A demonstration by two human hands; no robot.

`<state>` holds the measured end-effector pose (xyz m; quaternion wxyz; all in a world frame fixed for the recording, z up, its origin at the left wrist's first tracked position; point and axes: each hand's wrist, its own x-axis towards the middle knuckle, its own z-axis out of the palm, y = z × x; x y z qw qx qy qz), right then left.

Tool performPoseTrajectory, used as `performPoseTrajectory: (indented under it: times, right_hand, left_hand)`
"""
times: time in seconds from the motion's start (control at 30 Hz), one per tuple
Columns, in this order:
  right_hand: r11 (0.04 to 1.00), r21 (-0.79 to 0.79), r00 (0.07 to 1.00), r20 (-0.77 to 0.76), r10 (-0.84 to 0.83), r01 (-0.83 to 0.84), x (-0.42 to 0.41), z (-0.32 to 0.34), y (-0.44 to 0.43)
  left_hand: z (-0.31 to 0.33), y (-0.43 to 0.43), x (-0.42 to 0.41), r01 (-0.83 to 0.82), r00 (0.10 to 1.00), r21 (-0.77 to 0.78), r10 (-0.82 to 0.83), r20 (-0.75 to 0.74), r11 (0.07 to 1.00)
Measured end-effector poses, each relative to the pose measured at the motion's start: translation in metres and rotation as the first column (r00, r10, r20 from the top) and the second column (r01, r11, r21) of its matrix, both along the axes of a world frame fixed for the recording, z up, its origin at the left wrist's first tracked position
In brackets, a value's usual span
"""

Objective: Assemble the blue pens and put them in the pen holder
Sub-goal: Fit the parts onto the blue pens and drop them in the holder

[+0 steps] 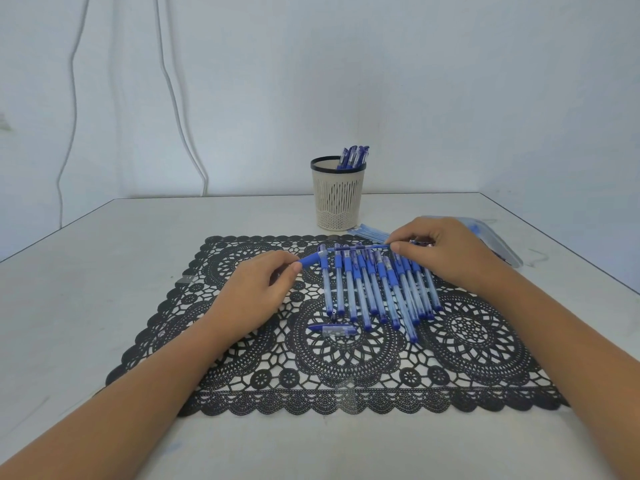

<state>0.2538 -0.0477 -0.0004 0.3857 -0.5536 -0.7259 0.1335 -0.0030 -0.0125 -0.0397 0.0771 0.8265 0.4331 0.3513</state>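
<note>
The left hand (254,289) is pinched shut on a blue rubber-grip pen barrel (311,260), thumb and fingers closed round its left end. The right hand (440,252) is closed in a fingertip pinch on the thin blue ink refill (360,248) that runs into the barrel's right end. Barrel and refill lie on one long axis, left to right, tilted a little up toward the right, held just above the far ends of the row.

A row of loose blue clear-bodied pens (377,289) lies on the black lace placemat (311,375), long axes running near to far, fanned slightly. One blue pen cap (332,329) lies crosswise on the mat, near side of the row. The beige slotted pen holder with black rim (337,199) stands far centre, several finished pens (353,156) leaning right inside it.

Risks, as judged:
- The refill is thin, so a skewed push could bend it or miss the bore.
- The right wrist hangs close over the row and could nudge pens out of line.
- The cap lies apart from the rest and is easy to forget.
</note>
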Motion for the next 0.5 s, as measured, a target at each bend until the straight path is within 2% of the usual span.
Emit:
performPoseTrajectory:
  times: [0.3,0.5]
  right_hand:
    - [0.999,-0.034,1.000,0.006,0.018,-0.017,-0.0019,0.0008,-0.0015]
    - [0.998,-0.043,0.998,0.056,0.040,-0.037,-0.0073,0.0054,-0.0063]
  left_hand:
    - [-0.0007,0.0000,-0.0013,0.001,0.999,-0.020,0.000,0.045,1.000]
    - [-0.0023,0.0001,-0.0025,0.080,0.993,0.113,-0.069,-0.099,0.990]
